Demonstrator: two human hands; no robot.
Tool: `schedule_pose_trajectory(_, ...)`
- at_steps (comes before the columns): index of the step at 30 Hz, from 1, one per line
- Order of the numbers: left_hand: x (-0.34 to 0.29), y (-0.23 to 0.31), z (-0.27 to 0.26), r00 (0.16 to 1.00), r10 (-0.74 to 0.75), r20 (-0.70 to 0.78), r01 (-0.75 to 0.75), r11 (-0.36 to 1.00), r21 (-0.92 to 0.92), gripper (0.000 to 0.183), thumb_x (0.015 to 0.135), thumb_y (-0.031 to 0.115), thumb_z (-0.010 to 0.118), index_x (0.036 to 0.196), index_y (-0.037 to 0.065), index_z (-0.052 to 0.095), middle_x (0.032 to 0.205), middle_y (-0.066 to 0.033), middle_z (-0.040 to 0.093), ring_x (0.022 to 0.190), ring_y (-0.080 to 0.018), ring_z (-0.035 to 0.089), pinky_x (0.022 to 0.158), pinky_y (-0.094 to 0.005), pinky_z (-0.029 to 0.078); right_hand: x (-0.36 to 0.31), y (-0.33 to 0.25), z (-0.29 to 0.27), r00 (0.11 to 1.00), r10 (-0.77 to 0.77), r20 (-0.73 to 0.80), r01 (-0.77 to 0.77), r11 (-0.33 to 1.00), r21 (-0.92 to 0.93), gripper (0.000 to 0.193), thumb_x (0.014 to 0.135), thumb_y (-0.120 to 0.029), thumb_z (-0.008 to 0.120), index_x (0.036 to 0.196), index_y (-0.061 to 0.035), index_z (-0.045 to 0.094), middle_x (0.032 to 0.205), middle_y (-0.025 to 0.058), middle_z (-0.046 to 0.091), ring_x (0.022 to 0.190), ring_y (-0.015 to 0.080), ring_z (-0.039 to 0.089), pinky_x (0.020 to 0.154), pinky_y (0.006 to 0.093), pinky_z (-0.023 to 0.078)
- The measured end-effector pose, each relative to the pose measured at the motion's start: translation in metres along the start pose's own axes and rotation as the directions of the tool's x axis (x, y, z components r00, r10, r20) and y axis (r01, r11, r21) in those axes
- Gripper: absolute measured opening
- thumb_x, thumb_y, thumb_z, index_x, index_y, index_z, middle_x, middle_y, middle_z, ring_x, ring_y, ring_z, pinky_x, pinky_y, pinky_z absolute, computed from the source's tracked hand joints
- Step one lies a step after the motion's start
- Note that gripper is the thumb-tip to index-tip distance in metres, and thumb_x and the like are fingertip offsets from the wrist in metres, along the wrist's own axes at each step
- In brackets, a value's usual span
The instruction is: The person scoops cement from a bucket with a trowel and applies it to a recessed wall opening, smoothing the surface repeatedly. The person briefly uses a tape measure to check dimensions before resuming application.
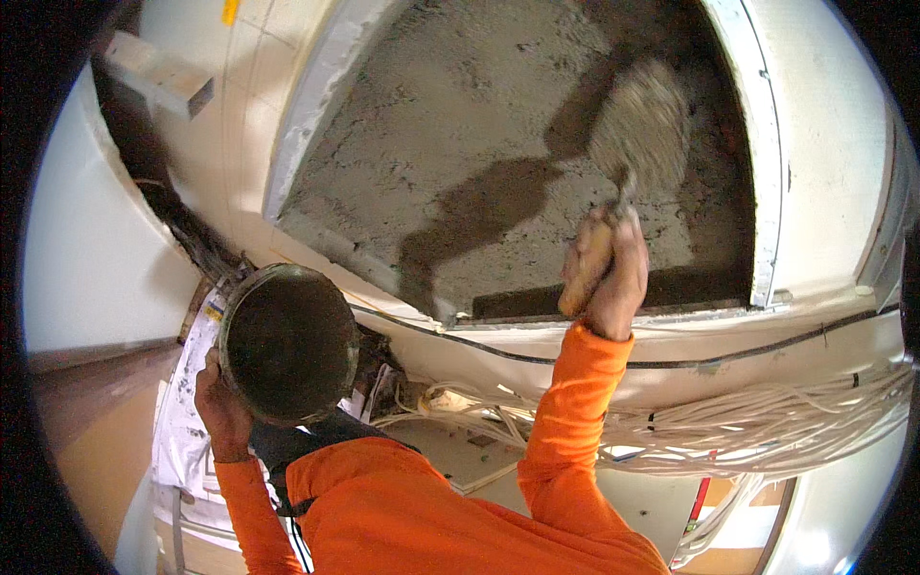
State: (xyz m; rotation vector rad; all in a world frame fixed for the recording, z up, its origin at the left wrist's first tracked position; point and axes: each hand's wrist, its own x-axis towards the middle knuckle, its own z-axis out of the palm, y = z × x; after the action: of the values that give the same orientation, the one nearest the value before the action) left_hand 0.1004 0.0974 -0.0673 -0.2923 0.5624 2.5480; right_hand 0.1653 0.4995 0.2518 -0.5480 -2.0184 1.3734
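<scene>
My right hand (pixel 611 273) is closed round the wooden handle of a trowel (pixel 644 129). The trowel's blade is coated in grey mortar, slightly blurred, and lies over the right part of a rough grey mortared surface (pixel 460 115). Whether the blade touches that surface I cannot tell. At the lower left, my left hand (pixel 222 407) grips the side of a round bucket (pixel 287 343). The bucket's mouth faces me; its inside is dark, so its contents are hard to make out. Part of my left hand is hidden behind the bucket.
A pale frame (pixel 757 153) borders the mortared surface. Below it runs a black cable (pixel 671 363), with a thick bundle of white cables (pixel 757 422) beneath. A box-like pale piece (pixel 158 77) projects at the upper left. White sheeting (pixel 182 422) hangs beside my left arm.
</scene>
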Motion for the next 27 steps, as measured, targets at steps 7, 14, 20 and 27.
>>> schedule_pose_trajectory(7, 0.019, -0.014, -0.016, 0.994, -0.031, -0.109, 0.037, 0.998, 0.053, 0.046, 0.099, 0.023, 0.059, 0.138, -0.001, 0.057, 0.136, -0.0112, 0.065, 0.127, -0.0262, 0.06, 0.111, -0.0414, 0.045, 0.04, -0.023, -0.011, 0.997, 0.07, -0.039, -0.071, 0.997, -0.005, 0.04, 0.109, -0.048, 0.049, 0.102, -0.0091, 0.057, 0.066, 0.001, 0.051, 0.048, 0.0126, 0.048, 0.043, 0.0267, 0.041)
schedule_pose_trajectory(14, 0.012, -0.006, -0.012, 0.996, -0.085, -0.016, 0.083, 0.992, -0.099, 0.044, 0.096, 0.018, 0.061, 0.137, 0.001, 0.058, 0.133, -0.01, 0.066, 0.125, -0.0257, 0.06, 0.111, -0.0407, 0.045, 0.016, 0.037, -0.024, 0.993, -0.02, 0.119, -0.044, 0.858, 0.511, 0.049, 0.109, -0.059, 0.04, 0.101, -0.0123, 0.055, 0.064, 0.0041, 0.053, 0.044, 0.0177, 0.048, 0.04, 0.0313, 0.045)
schedule_pose_trajectory(20, 0.0, 0.005, -0.086, 0.968, 0.044, -0.249, 0.02, 0.969, 0.247, 0.052, 0.096, 0.021, 0.061, 0.144, 0.001, 0.054, 0.143, -0.0129, 0.061, 0.13, -0.0281, 0.058, 0.116, -0.0433, 0.041, 0.083, 0.033, 0.108, 0.922, -0.373, 0.109, 0.134, 0.568, 0.812, 0.041, 0.105, -0.049, 0.037, 0.094, -0.0149, 0.056, 0.061, 0.0031, 0.046, 0.041, 0.0182, 0.037, 0.042, 0.0372, 0.037)
schedule_pose_trajectory(27, -0.009, 0.033, -0.117, 0.958, 0.127, -0.258, -0.028, 0.934, 0.356, 0.055, 0.099, 0.027, 0.058, 0.145, 0.0, 0.052, 0.142, -0.0138, 0.061, 0.134, -0.0279, 0.056, 0.116, -0.0433, 0.041, 0.074, 0.014, 0.136, 0.987, -0.158, -0.018, 0.11, 0.599, 0.793, 0.039, 0.103, -0.049, 0.033, 0.09, -0.0168, 0.05, 0.062, 0.0003, 0.043, 0.043, 0.0168, 0.037, 0.041, 0.0371, 0.037)
